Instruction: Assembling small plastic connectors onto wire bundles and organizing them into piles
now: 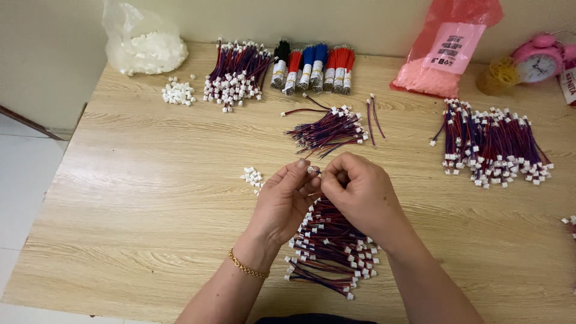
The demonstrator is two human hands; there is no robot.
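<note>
far L: I see clear bag [144,42] w/ white bits
far R: pink bag [447,51], pink clock [538,60]
top ctr: banded wire bundles [312,67]

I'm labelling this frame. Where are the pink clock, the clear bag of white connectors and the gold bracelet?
Pink clock [538,59], head view, on its dial.
Clear bag [147,48], head view, on the connectors inside.
Gold bracelet [247,266], head view, on the chain at the left wrist.

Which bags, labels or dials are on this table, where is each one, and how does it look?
Clear bag: far left corner, lumpy, full of small white pieces.
Pink bag: far right, against the wall, translucent, with pink contents.
Label: on the pink bag, pale pink rectangle with dark print.
Clock: far right corner, round, pink, white dial.
</note>
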